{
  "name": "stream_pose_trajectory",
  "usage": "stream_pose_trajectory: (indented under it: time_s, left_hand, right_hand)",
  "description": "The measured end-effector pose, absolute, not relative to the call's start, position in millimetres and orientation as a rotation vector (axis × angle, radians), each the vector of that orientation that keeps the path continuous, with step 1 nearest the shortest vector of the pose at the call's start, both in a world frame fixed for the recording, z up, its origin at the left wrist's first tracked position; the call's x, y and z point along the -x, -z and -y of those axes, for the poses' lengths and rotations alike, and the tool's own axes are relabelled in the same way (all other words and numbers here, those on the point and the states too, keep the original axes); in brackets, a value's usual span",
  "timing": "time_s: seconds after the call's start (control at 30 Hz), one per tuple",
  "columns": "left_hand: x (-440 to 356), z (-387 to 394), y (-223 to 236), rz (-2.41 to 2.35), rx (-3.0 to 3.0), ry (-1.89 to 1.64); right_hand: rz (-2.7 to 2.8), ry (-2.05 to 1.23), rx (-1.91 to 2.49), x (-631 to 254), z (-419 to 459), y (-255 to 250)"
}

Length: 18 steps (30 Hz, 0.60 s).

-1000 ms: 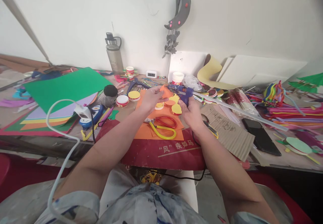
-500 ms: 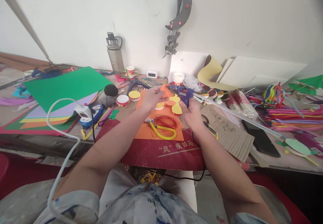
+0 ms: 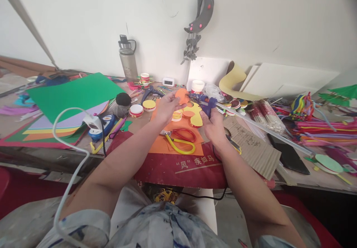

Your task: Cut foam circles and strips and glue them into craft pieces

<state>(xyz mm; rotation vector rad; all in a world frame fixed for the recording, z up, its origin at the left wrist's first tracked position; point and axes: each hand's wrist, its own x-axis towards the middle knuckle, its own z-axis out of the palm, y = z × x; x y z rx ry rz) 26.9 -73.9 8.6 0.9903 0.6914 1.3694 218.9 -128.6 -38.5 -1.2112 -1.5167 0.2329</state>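
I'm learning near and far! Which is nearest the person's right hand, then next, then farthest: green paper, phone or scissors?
1. Scissors, just left of the right hand.
2. Phone, over to its right.
3. Green paper, way over left.

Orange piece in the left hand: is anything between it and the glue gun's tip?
Nothing visible stands between the orange piece and the tip of the blue glue gun in the right hand; they look close, though contact is unclear. The scissors lie lower in the view, outside that gap.
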Motion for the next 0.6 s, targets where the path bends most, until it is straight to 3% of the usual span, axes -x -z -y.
stream_pose_trajectory:
  time_s: [0.6]
  left_hand:
    - [-26.9, 69.8, -1.7, -0.633, -1.025, -1.372]
  right_hand:
    - [1.467, -0.314, 1.230, -221.7, 126.1, 38.5]
